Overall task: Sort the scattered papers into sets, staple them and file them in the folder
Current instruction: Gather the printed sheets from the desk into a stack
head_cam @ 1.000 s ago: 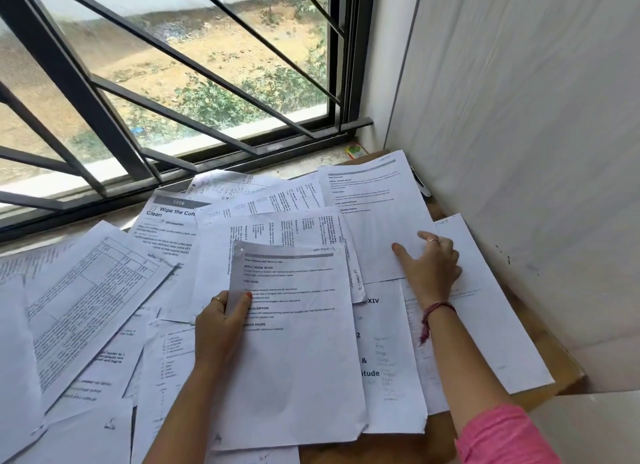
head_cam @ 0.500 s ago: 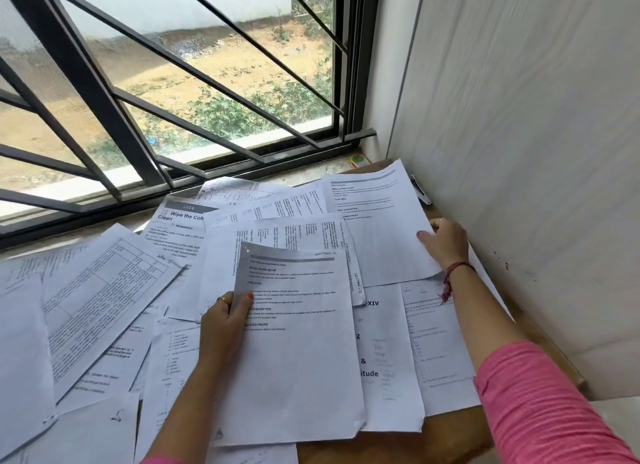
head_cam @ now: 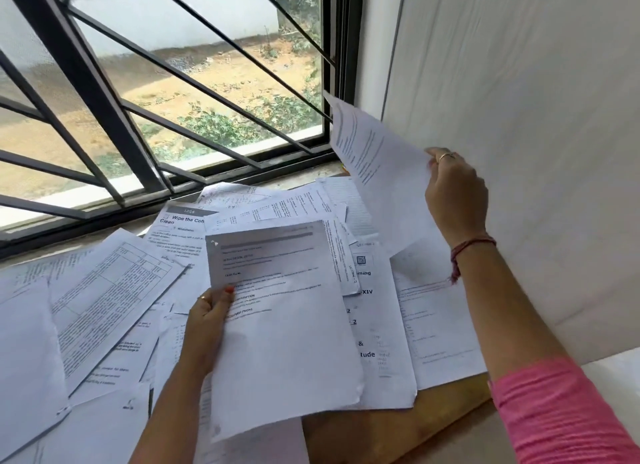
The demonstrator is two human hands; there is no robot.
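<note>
A desk seen from above, through a camera worn on the person's head, covered in loose printed papers (head_cam: 104, 311) that overlap one another from the left edge across to the wall.

Furthest left of the left hand's grip lie several sheets, one carrying a ruled table (head_cam: 114, 290), tilted and partly covered by its neighbours. Above them, along the far edge, runs a window (head_cam: 166, 110) with dark diagonal bars.

The left hand (head_cam: 207, 320) holds a printed sheet (head_cam: 280, 325) by its left edge, thumb on top of the page and the other fingers hidden underneath. The sheet sits slightly raised above the pile, its top half in shadow. A ring shows on one finger.

Just right of that grip, under the held sheet, more pages lie flat, one with bold headings and a small square code (head_cam: 361, 260). A strip of bare wooden desk (head_cam: 398, 425) shows below them.

Further right, the right hand (head_cam: 457, 200) is lifted well above the desk beside the white wall (head_cam: 519, 117). It pinches the right edge of a second sheet (head_cam: 377, 165), which hangs in the air and slopes up to the left towards the window frame. Its print is too blurred to read. A red thread circles the wrist (head_cam: 467, 252), and a pink sleeve (head_cam: 554, 411) covers the arm lower down.
</note>
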